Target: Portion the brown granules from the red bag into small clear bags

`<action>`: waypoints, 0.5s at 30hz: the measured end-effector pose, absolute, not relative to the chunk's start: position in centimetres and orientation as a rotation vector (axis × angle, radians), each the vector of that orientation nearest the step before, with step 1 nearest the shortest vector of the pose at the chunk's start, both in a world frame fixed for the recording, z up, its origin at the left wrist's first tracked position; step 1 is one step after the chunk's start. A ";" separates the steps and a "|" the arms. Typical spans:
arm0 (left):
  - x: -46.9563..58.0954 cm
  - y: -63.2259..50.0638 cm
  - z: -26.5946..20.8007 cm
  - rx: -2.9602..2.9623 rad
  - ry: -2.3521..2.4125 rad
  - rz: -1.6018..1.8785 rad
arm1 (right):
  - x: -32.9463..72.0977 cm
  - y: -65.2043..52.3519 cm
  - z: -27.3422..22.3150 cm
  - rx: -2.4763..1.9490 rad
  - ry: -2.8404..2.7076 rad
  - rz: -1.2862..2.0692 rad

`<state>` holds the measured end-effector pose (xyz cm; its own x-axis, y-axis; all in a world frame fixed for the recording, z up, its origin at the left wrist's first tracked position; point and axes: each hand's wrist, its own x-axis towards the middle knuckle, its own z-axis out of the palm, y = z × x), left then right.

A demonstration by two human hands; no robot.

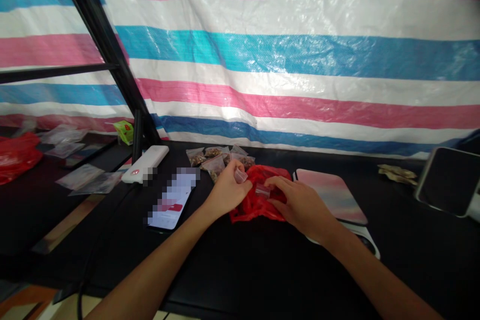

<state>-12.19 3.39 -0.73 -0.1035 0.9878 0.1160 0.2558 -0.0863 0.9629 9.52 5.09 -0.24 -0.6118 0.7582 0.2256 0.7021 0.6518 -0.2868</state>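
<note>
Head view: likely mid-pickup, my left hand pinches a small clear plastic bag and my right hand, grip unclear, curls at a second clear bag over crumpled red plastic, needing delicacy next.

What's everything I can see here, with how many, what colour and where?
Striped sheet: one, pink, white and blue, behind
Frame: one, black, left
Table: black, below
Red plastic bags: two, one central, one far left
Filled packets: several, clear with brown contents, behind the left hand
Small clear bags: two, at the hands
Flat clear bags: several, left
Green packet: one, by the frame
White device: one, left
Phone: one, lit screen, centre-left
Pastel-topped case: one, right
Crumpled wrapper: one, tan, right
Dark-screened device: one, far right
Left hand: one, centre
Right hand: one, right of centre
</note>
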 end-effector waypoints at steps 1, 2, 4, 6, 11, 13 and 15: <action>-12.2 3.5 -0.7 1.371 1.406 1.267 | 9.5 5.1 -0.2 -1.167 -2.554 0.238; -12.3 3.5 -0.5 1.333 1.375 1.289 | 9.5 5.0 -0.1 -1.173 -2.555 0.231; -12.4 3.3 -0.3 1.275 1.301 1.295 | 9.4 4.8 0.1 -1.190 -2.542 0.213; -12.7 3.1 0.0 1.248 1.213 1.250 | 9.2 4.5 0.5 -1.201 -2.516 0.204; -13.0 2.7 0.1 1.313 1.141 1.185 | 8.9 4.1 0.9 -1.213 -2.443 0.228; -12.8 2.8 0.2 1.308 1.145 1.204 | 8.9 4.1 0.8 -1.221 -2.412 0.226; -12.7 2.9 0.2 1.278 1.132 1.228 | 8.9 4.2 0.5 -1.207 -2.413 0.209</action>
<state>-12.68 2.87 0.16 0.0491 0.9962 0.0716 -0.0100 -0.0712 0.9974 8.88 4.18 0.54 -0.5273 0.7910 0.3102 0.7259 0.6091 -0.3194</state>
